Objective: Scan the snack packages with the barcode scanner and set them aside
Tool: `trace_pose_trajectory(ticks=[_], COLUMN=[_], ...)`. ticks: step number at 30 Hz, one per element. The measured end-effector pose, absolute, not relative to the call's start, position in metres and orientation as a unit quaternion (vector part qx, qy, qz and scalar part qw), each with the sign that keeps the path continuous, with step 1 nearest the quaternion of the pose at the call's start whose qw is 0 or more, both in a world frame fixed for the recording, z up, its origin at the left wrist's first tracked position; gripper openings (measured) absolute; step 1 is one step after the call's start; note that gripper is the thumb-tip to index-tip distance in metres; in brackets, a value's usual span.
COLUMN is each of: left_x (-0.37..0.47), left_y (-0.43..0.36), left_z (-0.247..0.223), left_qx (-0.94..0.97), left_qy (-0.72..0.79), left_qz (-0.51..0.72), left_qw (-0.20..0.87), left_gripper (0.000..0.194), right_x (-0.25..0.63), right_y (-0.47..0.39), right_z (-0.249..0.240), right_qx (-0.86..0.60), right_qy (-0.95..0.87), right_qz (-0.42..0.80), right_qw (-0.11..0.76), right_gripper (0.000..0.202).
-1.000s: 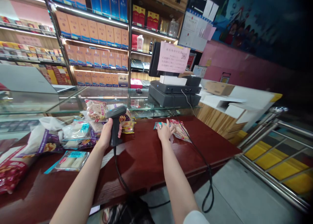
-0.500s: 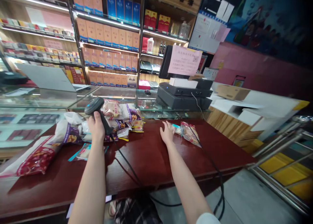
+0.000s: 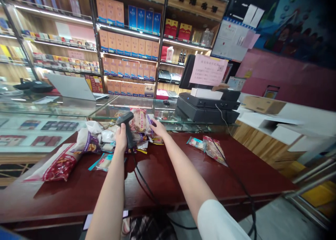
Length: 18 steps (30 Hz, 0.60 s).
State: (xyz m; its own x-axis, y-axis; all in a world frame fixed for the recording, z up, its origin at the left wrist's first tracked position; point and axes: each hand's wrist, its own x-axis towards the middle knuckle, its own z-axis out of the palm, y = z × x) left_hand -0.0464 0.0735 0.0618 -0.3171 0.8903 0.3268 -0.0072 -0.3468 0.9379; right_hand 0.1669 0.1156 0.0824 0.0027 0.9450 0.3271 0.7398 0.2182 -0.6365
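My left hand (image 3: 121,138) is wrapped around the handle of a black barcode scanner (image 3: 128,131), its head above the pile. My right hand (image 3: 158,128) has its fingers curled on the right edge of the pile, at a white and purple snack bag (image 3: 149,122); its fingertips are partly hidden. Beside that bag, a clear packet with red and white print (image 3: 138,120) leans upright. Left of the scanner lie another white and purple bag (image 3: 90,142) and a large red and white bag (image 3: 61,163). A small blue-edged packet (image 3: 103,162) is in front of the pile.
A small blue packet (image 3: 196,142) and a red packet (image 3: 214,149) lie on the right of the dark red table (image 3: 168,173). The scanner's black cable runs over the front edge. Behind are a glass counter (image 3: 105,108), a laptop (image 3: 72,87) and a cash register (image 3: 207,107).
My right hand has left the small packets on the right and reached left to the bag pile. The scanner stays in my left hand, now closer to the packets. The view has shifted left.
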Motion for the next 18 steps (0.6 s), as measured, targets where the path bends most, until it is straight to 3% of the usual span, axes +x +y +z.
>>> trace_pose_trajectory(ticks=[2,9,13,18], left_x=[-0.043,-0.011,0.004,0.009], left_y=[0.072,0.064,0.061,0.051], left_z=[0.061,0.056,0.057,0.064], left_qx=[0.484,0.527,0.552,0.52], left_qy=[0.452,0.405,0.402,0.382], left_qz=[0.652,0.584,0.559,0.619], left_qw=[0.37,0.466,0.471,0.448], left_gripper=[0.074,0.071,0.067,0.065], right_x=[0.167,0.22,0.25,0.272], right_y=[0.11,0.072,0.055,0.042], right_z=[0.077,0.047,0.022,-0.006], right_qx=[-0.606,-0.588,-0.618,-0.662], right_qy=[-0.698,-0.642,-0.596,-0.504], right_qz=[0.138,0.156,0.163,0.189], right_qw=[0.357,0.466,0.486,0.522], right_gripper=[0.05,0.054,0.062,0.071])
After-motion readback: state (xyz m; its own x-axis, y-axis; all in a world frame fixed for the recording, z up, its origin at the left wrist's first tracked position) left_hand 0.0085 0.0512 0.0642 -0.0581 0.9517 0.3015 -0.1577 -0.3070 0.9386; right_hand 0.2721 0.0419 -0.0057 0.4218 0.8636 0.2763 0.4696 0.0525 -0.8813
